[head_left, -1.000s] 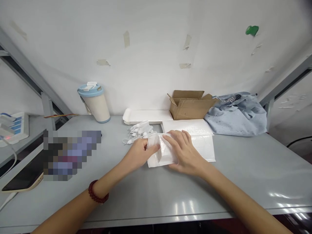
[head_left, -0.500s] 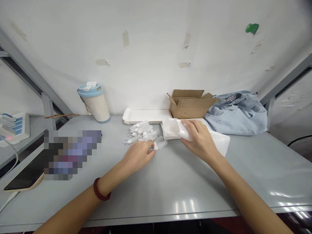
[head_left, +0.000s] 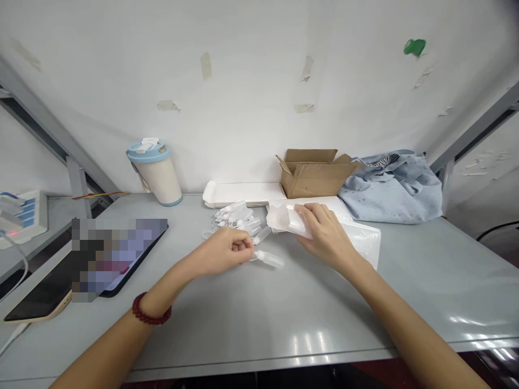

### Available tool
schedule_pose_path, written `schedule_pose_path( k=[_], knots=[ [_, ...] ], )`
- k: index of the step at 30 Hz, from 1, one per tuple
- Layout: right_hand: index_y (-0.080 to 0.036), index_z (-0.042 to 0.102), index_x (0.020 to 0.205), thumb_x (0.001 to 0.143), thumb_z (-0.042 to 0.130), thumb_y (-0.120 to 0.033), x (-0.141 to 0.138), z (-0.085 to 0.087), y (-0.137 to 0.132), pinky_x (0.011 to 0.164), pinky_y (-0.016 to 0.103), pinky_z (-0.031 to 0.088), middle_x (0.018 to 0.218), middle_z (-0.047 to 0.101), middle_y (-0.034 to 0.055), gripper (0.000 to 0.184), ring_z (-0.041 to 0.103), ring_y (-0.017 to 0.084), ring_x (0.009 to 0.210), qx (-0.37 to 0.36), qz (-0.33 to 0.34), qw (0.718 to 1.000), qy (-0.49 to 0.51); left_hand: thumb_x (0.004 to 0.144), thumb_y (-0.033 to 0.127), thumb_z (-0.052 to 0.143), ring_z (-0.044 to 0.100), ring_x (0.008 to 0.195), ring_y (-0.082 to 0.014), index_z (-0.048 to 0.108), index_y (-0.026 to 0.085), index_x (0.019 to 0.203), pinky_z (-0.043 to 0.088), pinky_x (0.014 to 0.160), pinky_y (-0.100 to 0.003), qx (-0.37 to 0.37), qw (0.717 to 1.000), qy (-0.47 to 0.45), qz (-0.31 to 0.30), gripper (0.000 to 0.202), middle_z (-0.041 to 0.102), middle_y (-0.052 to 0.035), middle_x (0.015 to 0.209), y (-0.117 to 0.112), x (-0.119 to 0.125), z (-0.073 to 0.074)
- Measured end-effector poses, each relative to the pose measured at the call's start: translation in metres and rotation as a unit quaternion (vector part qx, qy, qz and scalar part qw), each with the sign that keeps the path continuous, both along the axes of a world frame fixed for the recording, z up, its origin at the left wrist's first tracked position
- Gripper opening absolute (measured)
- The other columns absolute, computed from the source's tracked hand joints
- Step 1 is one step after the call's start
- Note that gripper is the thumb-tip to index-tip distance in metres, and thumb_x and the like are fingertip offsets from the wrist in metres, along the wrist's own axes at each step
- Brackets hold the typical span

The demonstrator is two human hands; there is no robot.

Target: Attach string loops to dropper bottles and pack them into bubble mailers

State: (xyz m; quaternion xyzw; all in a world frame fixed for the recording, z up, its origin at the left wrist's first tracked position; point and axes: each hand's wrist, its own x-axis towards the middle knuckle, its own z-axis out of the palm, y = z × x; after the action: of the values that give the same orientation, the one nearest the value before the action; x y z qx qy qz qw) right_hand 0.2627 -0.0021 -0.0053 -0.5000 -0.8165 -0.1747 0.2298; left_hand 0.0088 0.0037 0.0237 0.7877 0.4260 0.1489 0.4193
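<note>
My left hand [head_left: 227,249] is closed in a pinch on the end of a small clear plastic bottle [head_left: 271,259], which points right, slightly blurred. Behind that hand lies a heap of similar small bottles [head_left: 237,212] with white caps and thin loops. My right hand [head_left: 324,229] is wrapped round a white bubble mailer [head_left: 290,219], whose mouth gapes toward the left. Under and beside the right wrist lies another white bubble mailer [head_left: 367,240], flat on the table.
A stack of white envelopes [head_left: 247,192] lies along the wall. Beside it stand an open cardboard box [head_left: 318,181] and a light blue cloth bag [head_left: 395,189]. To the left are a cream tumbler [head_left: 160,175], two phones [head_left: 40,286], partly blurred out, and a power strip [head_left: 28,216].
My left hand has drawn one small bottle away from the heap, toward me. The right hand still holds the mailer, shifted slightly left.
</note>
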Motion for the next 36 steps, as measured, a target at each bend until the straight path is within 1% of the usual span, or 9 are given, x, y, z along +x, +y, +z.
schedule_pose_path(
  k=[4,9,13,18,23,27,30,33,36],
  knots=[
    [-0.012,0.044,0.121,0.07,0.053,-0.012,-0.001,-0.002,-0.001,0.076,0.04,0.044,0.106,0.053,0.017,0.052,0.049,0.03,0.097,-0.009,0.014,1.0,0.005,0.079,0.03,0.055,0.043,0.051,-0.0082,0.059,0.017,0.07,0.035,0.048,-0.019,0.007,0.989,-0.118,0.091,0.017,0.051,0.0045,0.057,0.005,-0.007,0.013],
    [-0.013,0.042,0.124,0.071,0.053,-0.013,-0.009,-0.001,-0.008,0.076,0.042,0.045,0.107,0.052,0.0165,0.054,0.049,0.03,0.097,-0.036,0.039,0.998,0.019,0.08,0.029,0.056,0.05,0.057,-0.0105,0.062,0.017,0.073,0.038,0.052,-0.021,0.116,0.965,-0.137,0.192,0.015,0.06,0.0011,0.066,0.006,-0.003,0.003],
    [-0.012,0.041,0.125,0.07,0.053,-0.01,-0.019,-0.003,-0.015,0.075,0.042,0.045,0.107,0.053,0.0171,0.057,0.049,0.031,0.096,-0.041,0.066,0.997,0.007,0.083,0.026,0.055,0.059,0.073,-0.016,0.068,0.018,0.079,0.043,0.061,-0.025,0.207,0.959,-0.115,0.155,0.016,0.069,-0.0029,0.079,0.001,0.009,-0.016],
    [-0.011,0.04,0.125,0.069,0.052,-0.007,-0.026,-0.005,-0.019,0.072,0.041,0.045,0.105,0.054,0.0171,0.058,0.049,0.03,0.094,-0.028,0.083,0.996,0.002,0.083,0.022,0.054,0.064,0.088,-0.0184,0.073,0.023,0.091,0.047,0.064,-0.024,0.177,0.967,-0.136,0.123,0.021,0.073,-0.0022,0.098,-0.006,0.018,-0.023],
    [-0.009,0.046,0.121,0.069,0.055,-0.011,-0.014,-0.002,-0.01,0.074,0.041,0.045,0.106,0.055,0.0172,0.052,0.05,0.03,0.092,-0.007,0.023,1.0,0.02,0.081,0.028,0.054,0.058,0.062,-0.0144,0.071,0.02,0.088,0.043,0.055,-0.024,0.183,0.956,-0.069,0.22,0.021,0.072,-0.0009,0.079,-0.001,0.009,-0.013],
    [-0.012,0.046,0.121,0.073,0.054,-0.015,-0.007,-0.002,-0.003,0.074,0.041,0.044,0.105,0.055,0.0159,0.049,0.05,0.03,0.093,0.008,-0.01,0.999,0.042,0.079,0.03,0.054,0.057,0.065,-0.0178,0.068,0.019,0.078,0.039,0.055,-0.026,0.188,0.967,0.072,0.158,0.018,0.068,-0.0017,0.072,0.003,0.006,-0.019],
    [-0.014,0.044,0.123,0.075,0.053,-0.018,-0.005,-0.003,-0.002,0.073,0.041,0.044,0.105,0.054,0.015,0.049,0.05,0.03,0.093,0.006,-0.012,0.999,0.047,0.078,0.025,0.051,0.059,0.068,-0.0194,0.065,0.018,0.069,0.039,0.058,-0.027,0.189,0.968,0.115,0.116,0.019,0.067,-0.003,0.071,0.001,0.009,-0.025],
    [-0.014,0.044,0.124,0.075,0.053,-0.018,-0.005,-0.004,-0.002,0.074,0.041,0.043,0.106,0.054,0.0154,0.05,0.049,0.031,0.093,-0.002,-0.013,0.999,0.036,0.078,0.025,0.051,0.057,0.066,-0.0167,0.064,0.018,0.068,0.04,0.058,-0.026,0.169,0.975,0.049,0.135,0.018,0.066,-0.0016,0.071,-0.001,0.012,-0.022],
    [-0.015,0.043,0.125,0.075,0.052,-0.017,-0.004,-0.005,-0.002,0.074,0.041,0.043,0.107,0.053,0.0153,0.052,0.049,0.031,0.093,-0.006,-0.013,0.999,0.031,0.079,0.032,0.055,0.052,0.056,-0.0124,0.063,0.017,0.07,0.038,0.05,-0.022,0.111,0.97,-0.082,0.198,0.019,0.061,0.0004,0.065,-0.001,0.008,-0.01]
  ],
)
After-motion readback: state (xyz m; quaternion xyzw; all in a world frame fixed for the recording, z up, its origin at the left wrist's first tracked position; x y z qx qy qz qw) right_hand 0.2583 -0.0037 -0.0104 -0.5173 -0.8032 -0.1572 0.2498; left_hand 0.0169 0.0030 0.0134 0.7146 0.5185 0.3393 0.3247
